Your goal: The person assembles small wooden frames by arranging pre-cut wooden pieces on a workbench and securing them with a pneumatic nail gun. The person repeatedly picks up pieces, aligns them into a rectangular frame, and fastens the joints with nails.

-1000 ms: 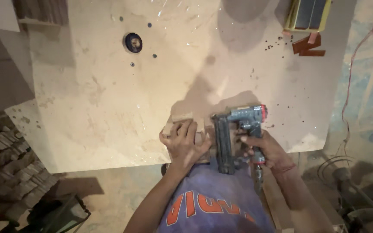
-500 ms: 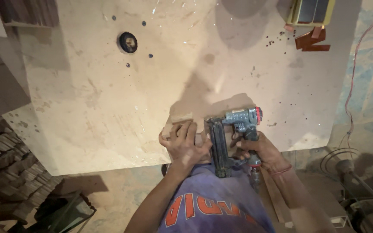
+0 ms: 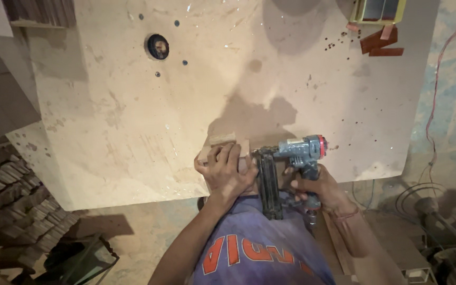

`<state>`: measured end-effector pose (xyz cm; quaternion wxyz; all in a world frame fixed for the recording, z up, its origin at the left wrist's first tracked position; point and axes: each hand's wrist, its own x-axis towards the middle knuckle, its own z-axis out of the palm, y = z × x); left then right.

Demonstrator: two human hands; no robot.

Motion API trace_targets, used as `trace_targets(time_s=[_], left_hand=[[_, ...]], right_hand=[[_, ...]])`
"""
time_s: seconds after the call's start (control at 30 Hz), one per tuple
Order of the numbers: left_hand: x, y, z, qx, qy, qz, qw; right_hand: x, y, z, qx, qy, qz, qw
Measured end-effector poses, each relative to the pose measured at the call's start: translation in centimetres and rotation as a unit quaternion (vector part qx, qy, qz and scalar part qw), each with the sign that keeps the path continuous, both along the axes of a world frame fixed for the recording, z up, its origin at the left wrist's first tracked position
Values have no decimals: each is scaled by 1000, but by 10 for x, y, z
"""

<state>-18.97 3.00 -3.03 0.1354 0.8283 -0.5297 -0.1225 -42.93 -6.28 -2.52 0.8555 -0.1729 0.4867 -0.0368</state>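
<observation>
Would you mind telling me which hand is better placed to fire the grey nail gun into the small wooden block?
Right. The right hand already grips the grey nail gun by its handle, nose against the small wooden block. The left hand is occupied pressing that block onto the pale plywood worktop.

Pale, stained plywood counter [image 3: 133,116] is filling my view, dim warm light falling across it. Dusty floor [image 3: 143,227] is showing below, stacked wood scraps [image 3: 11,206] lying left, cables [image 3: 439,105] hanging right.
</observation>
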Motion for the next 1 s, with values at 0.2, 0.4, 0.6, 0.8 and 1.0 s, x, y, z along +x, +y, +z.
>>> trace_targets(time_s=[0.2, 0.4, 0.6, 0.8, 1.0], left_hand=[[1, 1, 2, -3, -4, -8, 1000], [1, 1, 4, 2, 0, -6, 1000], [2, 3, 3, 3, 5, -5, 1000], [-1, 8, 13, 67, -66, -10, 996], [-4, 18, 21, 30, -30, 30, 999]], right_hand=[[1, 2, 3, 10, -17, -10, 1000], [1, 2, 4, 11, 10, 4, 1000], [-6, -10, 5, 13, 0, -11, 1000], [11, -87, -8, -46, 123, 185, 974], [91, -191, -27, -52, 130, 434, 890]])
